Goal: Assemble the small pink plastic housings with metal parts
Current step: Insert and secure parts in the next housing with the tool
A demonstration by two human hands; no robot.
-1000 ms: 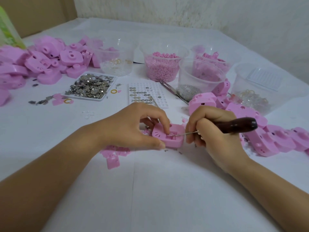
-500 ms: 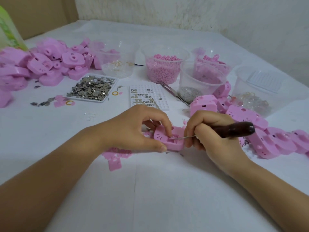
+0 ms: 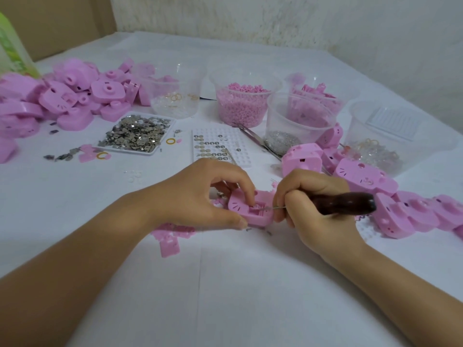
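Surface (image 3: 225, 284): white sheet with a centre crease, running back to a rough whitewashed wall (image 3: 275, 18). Brown cardboard (image 3: 55, 23) stands in the far left corner.

Near centre: one pink housing (image 3: 250, 214), the left hand (image 3: 200, 196) with its fingers curled round it, thumb on the near edge, forefinger on top. Right hand (image 3: 318, 209) fingers are wrapped round a dark-handled awl (image 3: 343, 202), its metal tip at the housing's square opening.

Far left: heap of housings (image 3: 70, 96). Just beside it, a white tray of metal parts (image 3: 137, 134). Right of the tray, a perforated plate (image 3: 218, 146) holding round discs. Behind it, a clear cup of pink beads (image 3: 243, 106). More housings (image 3: 413, 211) lie along the right.
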